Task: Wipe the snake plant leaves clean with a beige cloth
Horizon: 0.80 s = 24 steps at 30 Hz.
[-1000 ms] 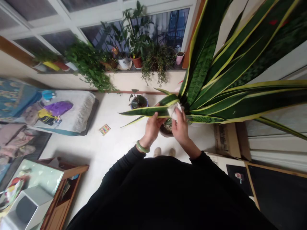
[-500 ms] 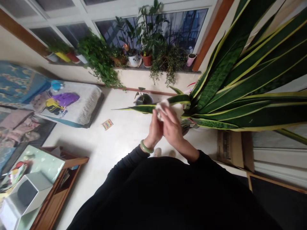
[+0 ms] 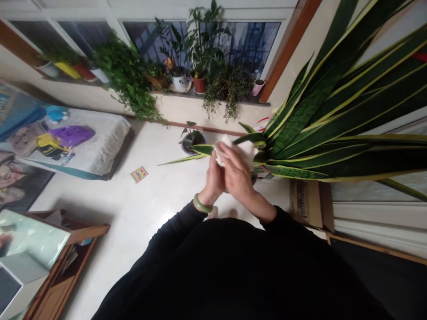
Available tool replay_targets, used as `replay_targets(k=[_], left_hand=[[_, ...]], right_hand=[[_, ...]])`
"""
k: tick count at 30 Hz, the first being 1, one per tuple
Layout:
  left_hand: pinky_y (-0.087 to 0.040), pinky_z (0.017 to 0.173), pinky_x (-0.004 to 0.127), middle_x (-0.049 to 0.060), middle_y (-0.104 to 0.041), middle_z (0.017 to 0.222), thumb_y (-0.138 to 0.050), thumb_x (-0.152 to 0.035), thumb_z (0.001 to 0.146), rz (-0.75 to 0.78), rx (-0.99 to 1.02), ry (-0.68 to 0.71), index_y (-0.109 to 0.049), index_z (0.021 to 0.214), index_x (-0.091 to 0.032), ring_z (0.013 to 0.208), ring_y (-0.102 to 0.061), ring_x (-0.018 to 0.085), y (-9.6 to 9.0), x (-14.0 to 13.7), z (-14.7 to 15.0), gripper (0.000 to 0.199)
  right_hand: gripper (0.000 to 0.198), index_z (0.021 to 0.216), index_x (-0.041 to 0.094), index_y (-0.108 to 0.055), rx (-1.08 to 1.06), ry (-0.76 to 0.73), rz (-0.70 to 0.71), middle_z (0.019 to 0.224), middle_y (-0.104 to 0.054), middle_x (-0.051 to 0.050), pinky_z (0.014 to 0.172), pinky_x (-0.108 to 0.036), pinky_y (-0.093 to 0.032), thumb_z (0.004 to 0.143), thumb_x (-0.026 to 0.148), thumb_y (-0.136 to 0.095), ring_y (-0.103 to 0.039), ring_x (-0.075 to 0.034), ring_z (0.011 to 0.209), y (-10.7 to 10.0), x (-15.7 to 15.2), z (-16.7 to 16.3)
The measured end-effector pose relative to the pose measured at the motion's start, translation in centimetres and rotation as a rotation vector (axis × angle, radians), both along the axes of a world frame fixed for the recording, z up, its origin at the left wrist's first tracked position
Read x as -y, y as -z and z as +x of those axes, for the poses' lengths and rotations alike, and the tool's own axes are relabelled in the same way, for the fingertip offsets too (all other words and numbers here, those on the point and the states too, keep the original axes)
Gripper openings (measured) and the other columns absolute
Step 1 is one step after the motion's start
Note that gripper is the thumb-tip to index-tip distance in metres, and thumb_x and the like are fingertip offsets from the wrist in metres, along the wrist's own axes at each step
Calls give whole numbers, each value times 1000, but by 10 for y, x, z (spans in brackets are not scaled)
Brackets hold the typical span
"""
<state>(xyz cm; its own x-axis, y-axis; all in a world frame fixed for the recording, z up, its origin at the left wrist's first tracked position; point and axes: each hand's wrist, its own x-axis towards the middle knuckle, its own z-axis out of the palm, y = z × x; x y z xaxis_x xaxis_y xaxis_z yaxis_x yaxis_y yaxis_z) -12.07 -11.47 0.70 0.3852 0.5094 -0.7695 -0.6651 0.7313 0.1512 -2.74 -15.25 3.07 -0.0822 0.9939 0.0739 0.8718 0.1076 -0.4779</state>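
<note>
A long yellow-edged leaf (image 3: 203, 150) of a big snake plant (image 3: 320, 129) runs leftward past both hands, its thin tip beyond them. My left hand (image 3: 213, 181), with a green bangle on the wrist, is closed around that leaf from below, most of its fingers hidden. Close against it, my right hand (image 3: 238, 175) presses a crumpled white cloth (image 3: 249, 153) onto the leaf, fingers bent over it. Whether the cloth is paper or fabric is hard to tell. The leaf's middle is covered by hands and cloth.
Several potted plants line the windowsill (image 3: 160, 94). A small potted plant (image 3: 191, 142) stands on the floor behind the leaf. Cardboard boxes (image 3: 307, 204) are at the right, a bed (image 3: 106, 133) at the left. A wooden cabinet (image 3: 63, 275) is lower left, near a colourful card (image 3: 139, 174).
The view has shifted, so the room appears further left. The leaf tip now hangs lower and the leaf is more bent. Both hands stay together at the cloth.
</note>
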Motion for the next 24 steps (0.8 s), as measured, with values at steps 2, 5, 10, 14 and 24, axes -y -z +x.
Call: replay_targets(k=[2,5,10,14,24], left_hand=[[-54,125,35,10,-77,141,-45,-46,116,-13,6,-105,-71,150,-21,150,-63,25,1,-2,-2,49],[-56,121,35,9,-77,142,-40,-43,117,11,102,-123,-67,154,-22,147,-66,24,3,-6,-6,50],[-61,114,46,12,-80,138,-46,-56,114,88,176,-31,-52,168,-28,125,-79,28,8,-9,-10,62],[-60,115,47,12,-80,136,-54,-62,110,144,175,-27,-48,170,-28,121,-80,28,8,-10,-10,69],[-64,107,40,11,-77,141,-82,-65,91,425,-59,10,-74,144,-25,132,-74,30,15,-2,5,66]], right_hand=[[59,172,31,-48,-10,-38,-10,171,-55,-1,139,-52,-43,115,21,-36,-46,-24,165,1,-11,-11],[56,167,26,-55,-16,-36,21,172,-55,-5,141,-50,-39,115,22,-37,-43,-24,167,7,-2,2],[60,173,23,-46,88,296,4,178,-44,-14,136,-53,-43,114,27,-34,-42,-27,167,34,50,62],[62,173,20,-44,172,421,-81,179,-42,-16,135,-48,-43,113,30,-31,-42,-26,167,55,65,89],[54,153,21,-67,230,356,-127,163,-59,-15,129,-44,-51,109,21,-36,-59,-27,151,0,59,103]])
